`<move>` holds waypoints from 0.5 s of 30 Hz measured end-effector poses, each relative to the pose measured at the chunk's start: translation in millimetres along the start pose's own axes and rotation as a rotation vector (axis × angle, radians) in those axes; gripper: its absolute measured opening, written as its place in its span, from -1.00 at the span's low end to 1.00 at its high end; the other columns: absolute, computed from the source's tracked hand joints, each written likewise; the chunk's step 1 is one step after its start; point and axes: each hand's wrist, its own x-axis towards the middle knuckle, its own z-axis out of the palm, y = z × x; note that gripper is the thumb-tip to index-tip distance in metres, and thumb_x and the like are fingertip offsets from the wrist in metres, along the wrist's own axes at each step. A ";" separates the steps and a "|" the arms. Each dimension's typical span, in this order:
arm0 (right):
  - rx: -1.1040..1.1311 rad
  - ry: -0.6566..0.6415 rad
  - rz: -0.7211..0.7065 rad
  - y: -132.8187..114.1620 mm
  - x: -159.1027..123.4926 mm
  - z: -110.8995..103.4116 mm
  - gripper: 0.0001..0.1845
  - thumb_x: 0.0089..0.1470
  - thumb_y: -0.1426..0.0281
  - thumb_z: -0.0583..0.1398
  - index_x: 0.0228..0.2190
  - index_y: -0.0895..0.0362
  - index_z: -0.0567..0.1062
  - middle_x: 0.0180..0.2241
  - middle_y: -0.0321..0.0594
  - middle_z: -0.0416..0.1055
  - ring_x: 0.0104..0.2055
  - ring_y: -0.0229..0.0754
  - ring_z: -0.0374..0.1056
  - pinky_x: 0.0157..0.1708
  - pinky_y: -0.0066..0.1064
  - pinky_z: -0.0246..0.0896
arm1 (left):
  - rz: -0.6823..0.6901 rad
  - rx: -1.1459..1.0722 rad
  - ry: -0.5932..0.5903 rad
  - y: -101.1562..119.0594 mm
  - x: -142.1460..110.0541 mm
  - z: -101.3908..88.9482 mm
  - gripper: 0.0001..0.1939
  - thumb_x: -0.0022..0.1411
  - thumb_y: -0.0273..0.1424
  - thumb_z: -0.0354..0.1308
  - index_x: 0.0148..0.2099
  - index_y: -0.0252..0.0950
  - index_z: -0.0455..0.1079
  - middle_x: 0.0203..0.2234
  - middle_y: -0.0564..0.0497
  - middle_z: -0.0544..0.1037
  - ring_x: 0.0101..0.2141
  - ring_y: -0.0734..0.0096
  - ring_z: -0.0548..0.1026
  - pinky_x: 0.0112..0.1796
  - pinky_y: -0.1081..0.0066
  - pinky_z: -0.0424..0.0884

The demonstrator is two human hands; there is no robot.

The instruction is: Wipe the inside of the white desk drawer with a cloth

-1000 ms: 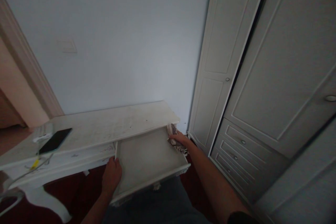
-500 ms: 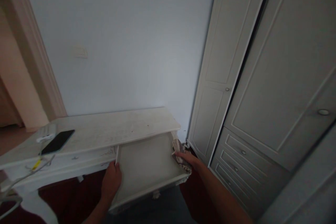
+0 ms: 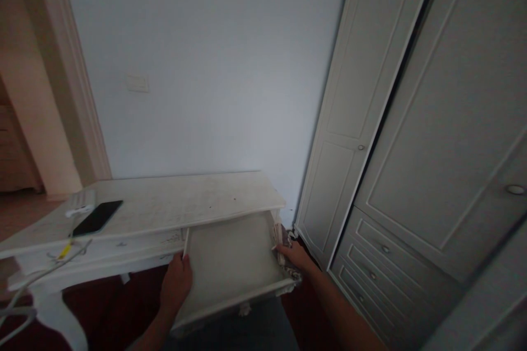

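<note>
A white desk (image 3: 164,203) stands against the wall with its right drawer (image 3: 230,263) pulled out and bare inside. My left hand (image 3: 176,285) grips the drawer's left side wall, fingers closed over the edge. My right hand (image 3: 294,256) presses a patterned cloth (image 3: 285,241) against the drawer's right side wall, fingers curled round the cloth.
A black phone (image 3: 97,218) and a white remote (image 3: 80,203) lie at the desk's left end, with a cable (image 3: 28,285) hanging off it. A tall white wardrobe (image 3: 411,175) with drawers stands close on the right. A doorway (image 3: 24,120) opens at the left. The floor is dark red.
My right hand has slid the cloth along the drawer's right wall towards the front. The view has tilted upward and shifted slightly; the left hand stays on the drawer's left wall.
</note>
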 end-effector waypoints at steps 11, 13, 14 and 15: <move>-0.574 0.168 0.067 -31.8 -23.6 9.4 -0.55 0.14 0.07 0.20 -0.13 0.13 0.63 -0.08 0.20 0.60 0.03 0.30 0.53 -0.01 0.00 0.36 | -0.019 -0.032 0.031 -0.9 -1.1 1.4 -0.63 0.50 -0.28 -0.22 0.03 -0.28 0.37 -0.05 -0.27 0.62 0.02 0.04 0.59 0.02 0.18 0.45; -0.606 0.171 0.058 -33.5 -24.8 9.1 -0.58 0.15 0.09 0.20 -0.13 0.11 0.62 -0.08 0.17 0.60 0.02 0.27 0.54 -0.03 -0.04 0.37 | -0.014 -0.037 0.027 -0.3 -1.1 1.0 -0.63 0.50 -0.28 -0.23 0.03 -0.29 0.36 -0.03 -0.27 0.61 0.03 0.05 0.59 0.03 0.19 0.45; -0.617 0.172 0.052 -33.8 -25.3 9.1 -0.59 0.16 0.10 0.20 -0.13 0.12 0.62 -0.08 0.16 0.61 0.01 0.26 0.54 -0.04 -0.05 0.37 | -0.016 -0.037 0.025 0.1 -1.1 0.7 -0.63 0.50 -0.28 -0.23 0.03 -0.29 0.36 -0.03 -0.28 0.61 0.03 0.04 0.59 0.04 0.19 0.45; -0.628 0.175 0.046 -33.8 -25.9 9.4 -0.58 0.17 0.10 0.20 -0.13 0.13 0.62 -0.08 0.17 0.61 0.01 0.26 0.55 -0.04 -0.05 0.37 | -0.020 -0.035 0.024 0.4 -1.0 0.4 -0.63 0.50 -0.28 -0.24 0.03 -0.29 0.36 -0.04 -0.28 0.62 0.03 0.04 0.59 0.04 0.19 0.45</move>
